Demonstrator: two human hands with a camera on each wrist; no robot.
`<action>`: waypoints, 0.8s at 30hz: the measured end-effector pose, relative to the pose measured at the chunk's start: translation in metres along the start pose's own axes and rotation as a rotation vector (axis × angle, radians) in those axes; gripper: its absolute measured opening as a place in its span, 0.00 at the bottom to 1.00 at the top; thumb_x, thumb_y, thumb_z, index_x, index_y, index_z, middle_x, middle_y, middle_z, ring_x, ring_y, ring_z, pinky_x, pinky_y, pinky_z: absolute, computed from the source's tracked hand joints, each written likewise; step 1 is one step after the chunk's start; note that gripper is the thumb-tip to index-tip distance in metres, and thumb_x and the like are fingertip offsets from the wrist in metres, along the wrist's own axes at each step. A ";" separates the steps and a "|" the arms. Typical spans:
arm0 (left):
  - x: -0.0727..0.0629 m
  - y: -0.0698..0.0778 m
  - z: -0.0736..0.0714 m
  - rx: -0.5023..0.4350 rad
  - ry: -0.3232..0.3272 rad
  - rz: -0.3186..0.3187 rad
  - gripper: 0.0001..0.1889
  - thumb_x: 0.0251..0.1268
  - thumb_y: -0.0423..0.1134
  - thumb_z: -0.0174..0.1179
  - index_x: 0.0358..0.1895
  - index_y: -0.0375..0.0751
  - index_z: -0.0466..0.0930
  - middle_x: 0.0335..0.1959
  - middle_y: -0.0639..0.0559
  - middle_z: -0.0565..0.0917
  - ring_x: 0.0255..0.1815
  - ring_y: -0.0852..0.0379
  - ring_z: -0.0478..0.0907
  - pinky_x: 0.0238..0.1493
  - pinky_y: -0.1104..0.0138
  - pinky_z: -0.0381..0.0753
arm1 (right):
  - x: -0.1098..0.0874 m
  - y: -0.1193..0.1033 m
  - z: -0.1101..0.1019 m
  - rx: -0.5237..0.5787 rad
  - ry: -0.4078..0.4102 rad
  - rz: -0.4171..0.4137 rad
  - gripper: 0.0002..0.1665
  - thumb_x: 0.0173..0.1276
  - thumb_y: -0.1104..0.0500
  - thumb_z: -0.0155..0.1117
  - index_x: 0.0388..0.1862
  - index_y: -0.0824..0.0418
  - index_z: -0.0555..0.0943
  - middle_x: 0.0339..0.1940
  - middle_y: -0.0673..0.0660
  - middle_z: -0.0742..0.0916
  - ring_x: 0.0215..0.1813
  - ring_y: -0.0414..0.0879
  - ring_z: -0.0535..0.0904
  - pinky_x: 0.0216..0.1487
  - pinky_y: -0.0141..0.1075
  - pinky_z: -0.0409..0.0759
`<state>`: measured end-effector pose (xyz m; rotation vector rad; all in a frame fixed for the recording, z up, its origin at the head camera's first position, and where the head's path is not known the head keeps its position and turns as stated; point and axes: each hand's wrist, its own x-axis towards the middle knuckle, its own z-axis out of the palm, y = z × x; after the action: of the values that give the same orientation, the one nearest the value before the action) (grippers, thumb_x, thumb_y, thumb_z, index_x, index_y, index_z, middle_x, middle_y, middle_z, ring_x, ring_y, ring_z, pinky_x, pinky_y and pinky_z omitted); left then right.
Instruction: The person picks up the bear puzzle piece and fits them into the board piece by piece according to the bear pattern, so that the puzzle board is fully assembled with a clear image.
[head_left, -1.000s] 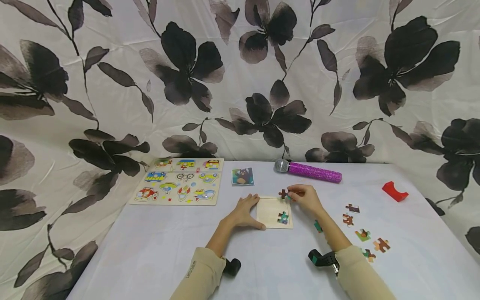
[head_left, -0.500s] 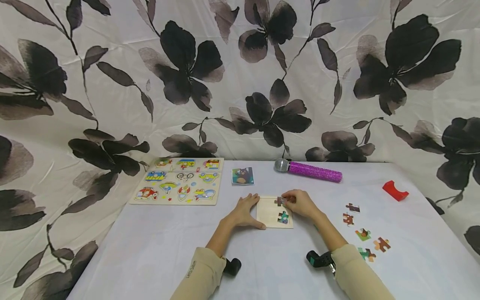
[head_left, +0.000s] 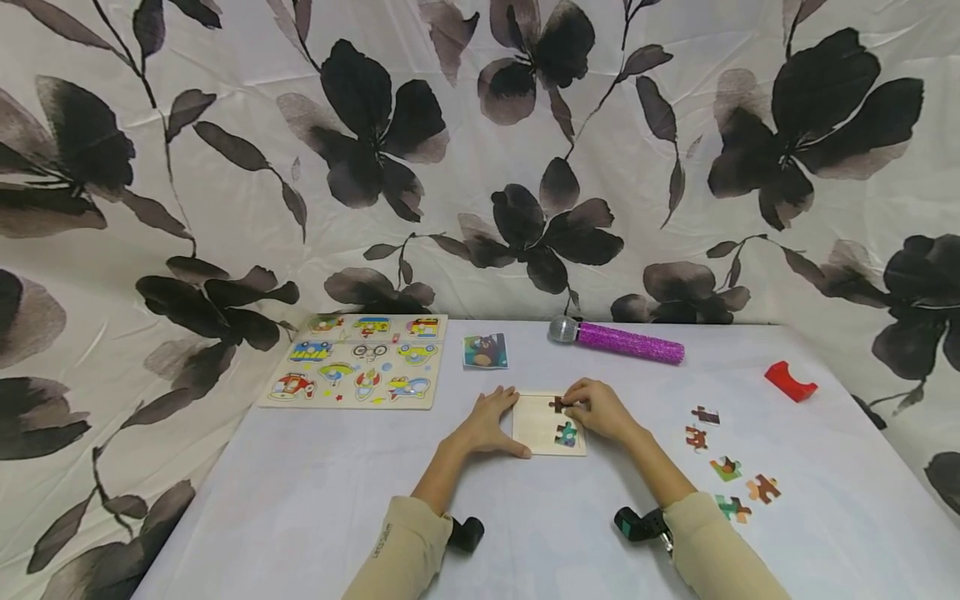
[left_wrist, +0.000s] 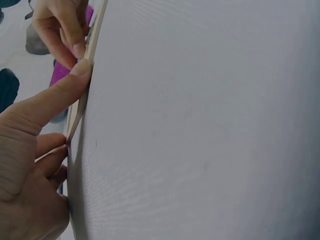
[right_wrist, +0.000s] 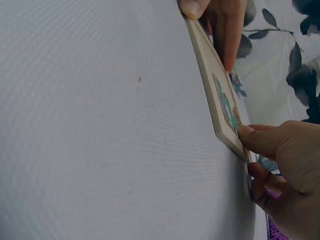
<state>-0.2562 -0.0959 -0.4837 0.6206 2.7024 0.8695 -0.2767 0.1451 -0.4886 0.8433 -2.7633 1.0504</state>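
Note:
A small square wooden puzzle tray (head_left: 529, 427) lies on the white table. My left hand (head_left: 486, 427) holds it at the left, its thumb at the near edge and its fingers toward the far left corner. At the tray's far right corner, my right hand (head_left: 602, 410) pinches a brown jigsaw piece (head_left: 556, 404), partly hidden by the fingers. Nearer me in the tray lies a teal jigsaw piece (head_left: 566, 434), also visible in the right wrist view as a teal piece (right_wrist: 224, 104). The left wrist view shows my left thumb (left_wrist: 75, 75) against the tray's edge.
Several loose jigsaw pieces (head_left: 726, 469) lie to the right. A bear picture card (head_left: 485, 352) and a purple glitter microphone (head_left: 630, 343) lie behind the tray. A vehicle puzzle board (head_left: 367, 358) sits at the left, and a red curved block (head_left: 790, 382) far right.
My right hand has moved slightly left and nearer, bringing the brown piece from above the tray's far edge into its far right corner. The left hand has stayed on the tray.

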 end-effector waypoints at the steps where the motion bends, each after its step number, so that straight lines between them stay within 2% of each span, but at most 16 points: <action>1: 0.000 0.000 0.000 -0.003 0.002 0.000 0.53 0.40 0.53 0.75 0.70 0.32 0.59 0.73 0.41 0.58 0.75 0.45 0.48 0.74 0.52 0.40 | 0.000 0.000 0.000 -0.011 0.002 -0.002 0.08 0.57 0.69 0.66 0.37 0.71 0.85 0.39 0.62 0.84 0.44 0.58 0.80 0.49 0.51 0.77; 5: -0.001 0.001 0.000 -0.008 0.007 -0.003 0.53 0.39 0.52 0.76 0.69 0.32 0.60 0.72 0.40 0.58 0.75 0.44 0.48 0.74 0.51 0.41 | 0.000 -0.002 -0.001 -0.025 0.003 -0.001 0.08 0.57 0.69 0.66 0.36 0.71 0.85 0.39 0.62 0.84 0.44 0.59 0.80 0.50 0.52 0.77; 10: -0.002 0.001 0.001 -0.007 0.025 -0.001 0.51 0.40 0.53 0.74 0.69 0.32 0.61 0.72 0.40 0.59 0.74 0.44 0.49 0.74 0.51 0.42 | 0.000 -0.005 0.001 -0.071 0.019 -0.048 0.07 0.57 0.69 0.67 0.34 0.71 0.85 0.37 0.62 0.85 0.43 0.58 0.80 0.50 0.52 0.77; 12: -0.002 0.002 0.002 -0.021 0.054 0.008 0.50 0.42 0.53 0.73 0.68 0.31 0.61 0.71 0.39 0.60 0.74 0.43 0.51 0.73 0.49 0.43 | -0.001 -0.005 0.001 -0.078 0.027 -0.059 0.06 0.56 0.69 0.67 0.34 0.70 0.85 0.37 0.61 0.85 0.42 0.57 0.80 0.49 0.50 0.77; 14: -0.002 0.003 0.005 -0.059 0.115 0.015 0.47 0.45 0.52 0.72 0.67 0.29 0.63 0.69 0.38 0.64 0.72 0.42 0.56 0.73 0.49 0.48 | -0.001 -0.005 0.000 -0.063 0.031 -0.049 0.06 0.56 0.69 0.67 0.33 0.70 0.85 0.37 0.61 0.85 0.38 0.54 0.80 0.44 0.46 0.79; 17: -0.002 0.005 0.010 -0.119 0.268 0.045 0.36 0.48 0.47 0.70 0.59 0.29 0.72 0.56 0.39 0.78 0.61 0.43 0.71 0.66 0.51 0.64 | -0.002 -0.005 -0.001 -0.022 0.032 -0.019 0.05 0.56 0.69 0.68 0.33 0.70 0.85 0.37 0.61 0.85 0.33 0.48 0.78 0.36 0.37 0.78; 20: -0.001 0.008 0.014 -0.146 0.402 0.101 0.24 0.49 0.43 0.70 0.48 0.31 0.81 0.37 0.45 0.85 0.43 0.48 0.78 0.51 0.57 0.75 | -0.002 -0.005 -0.001 -0.002 0.033 0.004 0.06 0.55 0.69 0.68 0.33 0.70 0.85 0.37 0.61 0.85 0.31 0.43 0.75 0.31 0.31 0.74; 22: 0.000 0.011 0.016 -0.151 0.425 0.137 0.19 0.48 0.41 0.71 0.42 0.32 0.83 0.29 0.48 0.84 0.36 0.52 0.76 0.43 0.61 0.74 | -0.001 -0.004 -0.001 0.002 0.037 0.005 0.06 0.55 0.69 0.68 0.33 0.70 0.85 0.37 0.61 0.85 0.31 0.43 0.75 0.32 0.30 0.74; 24: 0.001 0.013 0.018 -0.141 0.401 0.161 0.18 0.46 0.41 0.72 0.41 0.34 0.84 0.27 0.51 0.83 0.34 0.56 0.75 0.41 0.65 0.73 | -0.001 -0.003 0.000 0.009 0.041 0.002 0.06 0.55 0.69 0.68 0.33 0.70 0.85 0.37 0.61 0.85 0.32 0.44 0.76 0.32 0.31 0.75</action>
<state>-0.2469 -0.0765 -0.4904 0.7047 2.9283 1.3414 -0.2744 0.1436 -0.4871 0.8110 -2.7287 1.0683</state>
